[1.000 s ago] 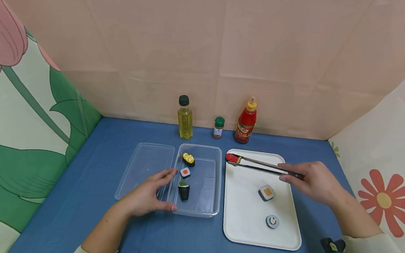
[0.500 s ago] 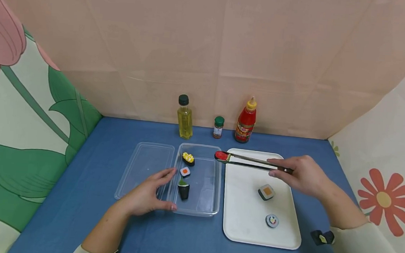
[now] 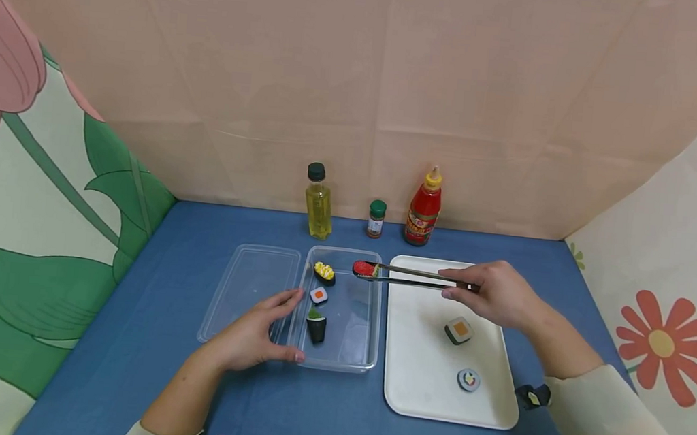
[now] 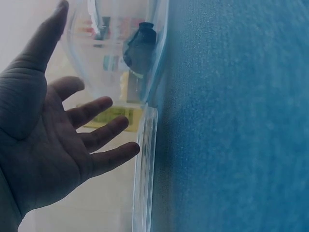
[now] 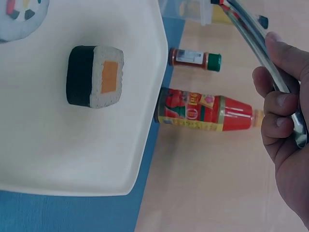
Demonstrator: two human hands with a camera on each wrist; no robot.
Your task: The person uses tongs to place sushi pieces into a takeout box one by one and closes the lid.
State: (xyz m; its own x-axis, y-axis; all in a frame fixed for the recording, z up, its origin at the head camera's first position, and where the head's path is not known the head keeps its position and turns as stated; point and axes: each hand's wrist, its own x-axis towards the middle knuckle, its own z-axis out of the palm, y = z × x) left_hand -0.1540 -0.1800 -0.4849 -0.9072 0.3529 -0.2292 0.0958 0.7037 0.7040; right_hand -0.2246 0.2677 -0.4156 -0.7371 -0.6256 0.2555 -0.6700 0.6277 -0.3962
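My right hand [image 3: 496, 294] grips metal tongs [image 3: 420, 278], whose tips pinch a red-topped sushi piece [image 3: 365, 269] above the right part of a clear plastic container [image 3: 343, 366]. Along the container's left side sit a yellow-topped sushi piece [image 3: 323, 273], a small roll with an orange centre [image 3: 318, 296] and a dark cone-shaped hand roll [image 3: 316, 327]. Fingers spread, my left hand [image 3: 253, 336] stays at the container's left wall; whether it touches the wall I cannot tell. The left wrist view shows the left palm [image 4: 46, 154] holding nothing.
A white tray [image 3: 420, 394] carries a square roll [image 3: 459, 331] and a round roll [image 3: 468, 380]. The clear lid [image 3: 251, 285] lies left of the container. Behind stand an oil bottle [image 3: 319, 205], a green-capped jar [image 3: 375, 220] and a red sauce bottle [image 3: 424, 210].
My right hand has carried the tongs and the red-topped sushi leftward, from over the tray to over the container. The left hand has stayed in place.
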